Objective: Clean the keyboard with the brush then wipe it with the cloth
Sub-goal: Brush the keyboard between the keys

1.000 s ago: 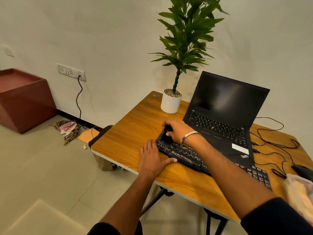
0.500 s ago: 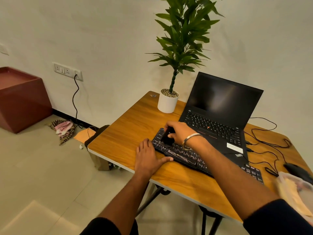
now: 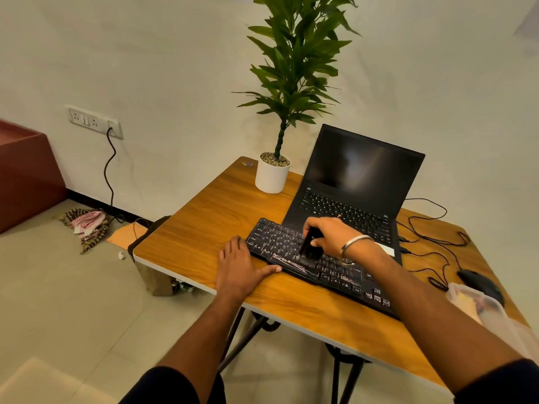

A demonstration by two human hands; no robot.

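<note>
Right hand point(image 3: 328, 234) fingers curl round small black brush point(image 3: 310, 247) on keyboard point(image 3: 291, 252) near counter's front edge — left hand point(image 3: 237, 268) flat, fingers straight, bracing the light, slide-prone board.

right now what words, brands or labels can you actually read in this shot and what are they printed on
"ZEBRONICS": printed in pale letters on the front edge of the black external keyboard, near the black brush that the right hand grips.
Key legends on that keyboard and on the black open laptop: too small to read.
White sticker on the laptop's palm rest: blurred, unreadable.
White wall socket plate: no legible marking.
</note>
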